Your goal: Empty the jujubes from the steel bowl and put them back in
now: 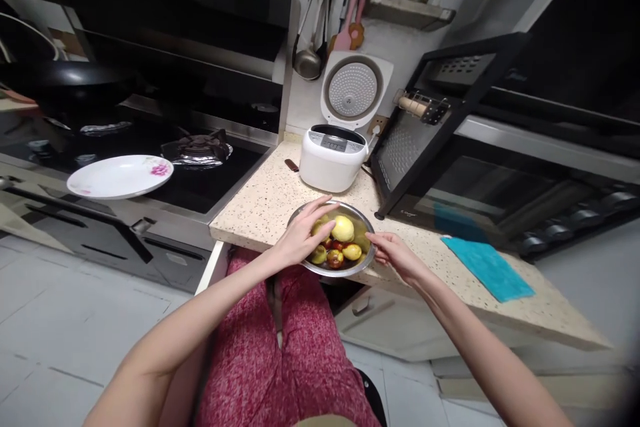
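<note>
A round metal bowl [367,260] sits at the front edge of the speckled counter. Inside lie a large pale-yellow round piece [343,229], smaller yellow-green pieces [352,252] and shiny red-brown ones [335,258] that look like fruit; their exact kind is unclear. My left hand [306,232] reaches across the bowl's left side, fingers stretched out and slightly apart, above the contents. It covers part of the rim and some pieces. On the right, my right hand [395,255] pinches the bowl's rim between thumb and fingers.
Behind the bowl stands a white rice cooker [334,163] with its lid raised. A teal cloth [489,268] lies to the right, before a black oven [480,180]. Leftward, a white oval plate [120,177] rests at the stove's front, near a wok [75,80]. Utensils [307,63] hang on the wall.
</note>
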Demonstrator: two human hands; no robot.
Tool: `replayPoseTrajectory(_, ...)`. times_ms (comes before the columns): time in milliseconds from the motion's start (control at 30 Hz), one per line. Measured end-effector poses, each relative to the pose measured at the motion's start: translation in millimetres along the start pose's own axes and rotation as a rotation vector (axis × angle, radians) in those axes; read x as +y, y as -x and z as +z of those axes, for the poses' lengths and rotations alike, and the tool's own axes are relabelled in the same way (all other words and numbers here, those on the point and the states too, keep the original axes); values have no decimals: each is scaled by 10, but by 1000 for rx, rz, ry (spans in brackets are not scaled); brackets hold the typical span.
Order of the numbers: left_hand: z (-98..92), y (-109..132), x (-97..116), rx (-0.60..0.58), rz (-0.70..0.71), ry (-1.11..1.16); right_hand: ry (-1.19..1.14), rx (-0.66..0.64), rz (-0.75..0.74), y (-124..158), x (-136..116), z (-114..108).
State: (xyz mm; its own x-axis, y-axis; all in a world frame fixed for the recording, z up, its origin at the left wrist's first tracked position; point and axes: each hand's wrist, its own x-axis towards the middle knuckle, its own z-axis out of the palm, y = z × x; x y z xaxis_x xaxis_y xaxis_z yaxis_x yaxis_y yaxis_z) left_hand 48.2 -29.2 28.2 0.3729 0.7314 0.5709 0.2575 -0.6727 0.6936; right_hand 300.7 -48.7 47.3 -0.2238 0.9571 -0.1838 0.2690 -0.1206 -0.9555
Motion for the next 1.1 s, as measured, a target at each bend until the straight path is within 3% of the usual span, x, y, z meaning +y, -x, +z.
replayPoseTrajectory(233, 28, 37, -234, 95, 10, 93, 106, 58, -92, -170, -407, 87)
replayPoseTrajectory(433, 65, 18, -405, 131, -5, 143, 192, 89, -72, -384, -646, 45)
replayPoseTrajectory(1100, 153, -45, -631, -33, -66, 117, 356, 120, 29, -614, -996, -337)
